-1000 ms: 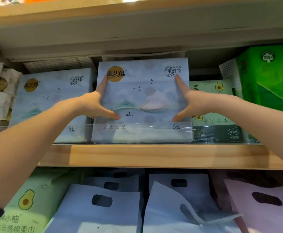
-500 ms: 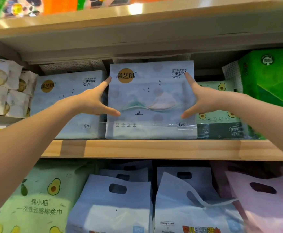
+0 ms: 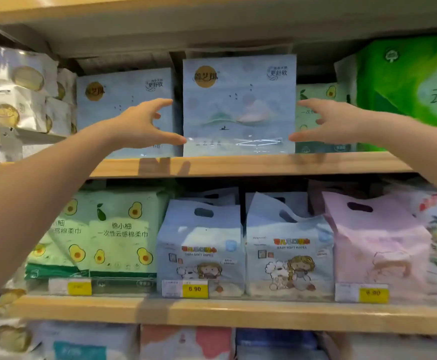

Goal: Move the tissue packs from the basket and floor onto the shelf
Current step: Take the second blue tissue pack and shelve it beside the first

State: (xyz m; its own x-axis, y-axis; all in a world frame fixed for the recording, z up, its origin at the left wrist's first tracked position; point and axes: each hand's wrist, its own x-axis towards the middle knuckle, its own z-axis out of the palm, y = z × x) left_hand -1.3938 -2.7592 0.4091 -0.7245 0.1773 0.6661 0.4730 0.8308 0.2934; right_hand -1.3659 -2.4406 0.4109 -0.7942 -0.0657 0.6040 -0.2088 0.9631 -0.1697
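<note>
A pale blue tissue pack (image 3: 239,105) with a gold round logo stands upright on the wooden shelf (image 3: 238,165). A second pack of the same kind (image 3: 124,100) stands just to its left, set a little further back. My left hand (image 3: 144,123) hovers off the front pack's left edge, fingers spread, its thumb tip near the lower left corner. My right hand (image 3: 329,118) hovers off the right edge, also spread. Neither hand grips the pack. No basket or floor is in view.
Green avocado-print packs (image 3: 316,118) and a bright green pack (image 3: 406,84) fill the shelf's right side; white wrapped packs (image 3: 17,94) sit at left. The lower shelf (image 3: 212,313) holds avocado packs, blue and pink baby wipes bags and price tags.
Both hands have come off the front tissue pack and drawn back and outward. The pack stays standing on the shelf. The view has dropped, showing more of the lower shelves.
</note>
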